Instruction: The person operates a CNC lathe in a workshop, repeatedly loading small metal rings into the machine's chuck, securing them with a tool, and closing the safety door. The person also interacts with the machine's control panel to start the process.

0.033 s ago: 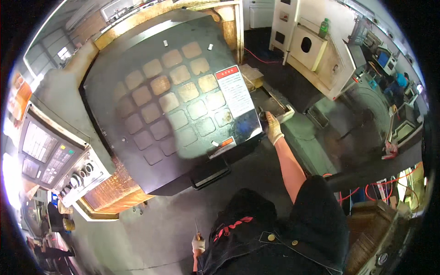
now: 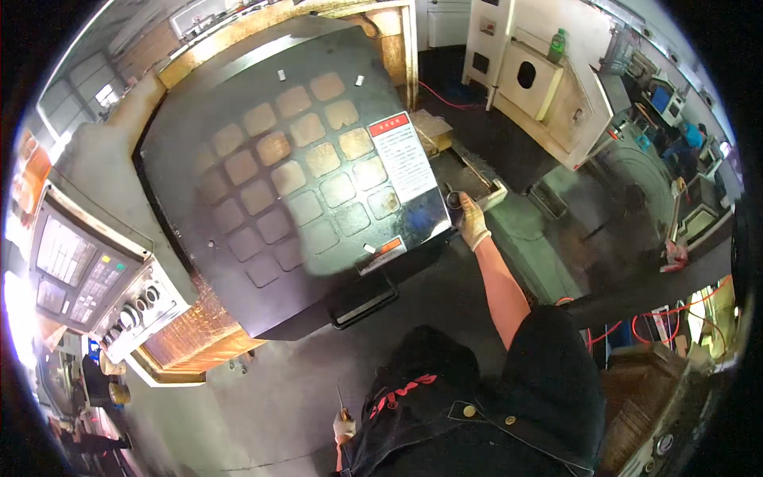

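Observation:
My right hand, in a pale glove, reaches forward and is closed on a dark round knob at the right edge of a large dark machine door. The door carries a grid of tan square panes and a white notice with a red header. My left hand, also gloved, hangs low beside my dark apron. It grips a thin metal tool that points upward.
A control panel with a screen and knobs stands at the left. A black pull handle sits at the door's lower edge. A beige cabinet with a green bottle stands at the back right. Red cables lie at the right.

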`<action>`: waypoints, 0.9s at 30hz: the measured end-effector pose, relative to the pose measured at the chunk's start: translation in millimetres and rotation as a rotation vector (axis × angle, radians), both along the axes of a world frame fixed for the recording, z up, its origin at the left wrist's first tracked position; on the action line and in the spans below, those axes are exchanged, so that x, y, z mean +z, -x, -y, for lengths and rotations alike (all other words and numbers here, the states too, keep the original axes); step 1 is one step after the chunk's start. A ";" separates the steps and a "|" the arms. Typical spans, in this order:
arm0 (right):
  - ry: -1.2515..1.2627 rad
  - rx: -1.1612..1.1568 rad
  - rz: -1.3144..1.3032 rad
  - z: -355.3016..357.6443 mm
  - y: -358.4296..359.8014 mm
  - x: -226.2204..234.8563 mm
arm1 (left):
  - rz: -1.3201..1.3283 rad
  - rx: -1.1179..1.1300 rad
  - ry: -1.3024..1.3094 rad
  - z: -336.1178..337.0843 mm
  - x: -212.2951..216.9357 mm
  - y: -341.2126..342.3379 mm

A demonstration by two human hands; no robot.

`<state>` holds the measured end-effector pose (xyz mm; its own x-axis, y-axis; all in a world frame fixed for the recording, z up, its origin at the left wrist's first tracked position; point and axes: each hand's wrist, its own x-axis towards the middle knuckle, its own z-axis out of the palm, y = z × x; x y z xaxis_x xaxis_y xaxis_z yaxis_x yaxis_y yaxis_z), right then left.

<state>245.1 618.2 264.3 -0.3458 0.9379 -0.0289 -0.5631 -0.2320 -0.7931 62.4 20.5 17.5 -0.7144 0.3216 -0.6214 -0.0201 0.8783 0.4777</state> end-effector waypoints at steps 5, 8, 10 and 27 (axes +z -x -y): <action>0.014 0.105 -0.123 0.2 -20.1 -4.6 | -0.114 -0.172 0.343 27.8 -10.1 -8.3; 0.048 0.194 -0.112 14.2 5.7 15.9 | -0.155 -0.148 0.197 24.4 -4.9 -10.6; 0.050 0.290 -0.094 11.6 1.3 14.0 | -0.155 -0.178 0.041 2.7 1.3 -3.6; -0.003 0.286 -0.076 -7.9 12.6 -30.0 | 0.040 0.024 -0.084 -96.6 39.8 -30.1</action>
<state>232.5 626.0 234.2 -0.5971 0.8021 0.0101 -0.5328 -0.3872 -0.7525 92.5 117.1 57.3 -0.6974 0.3571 -0.6214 -0.0612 0.8341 0.5482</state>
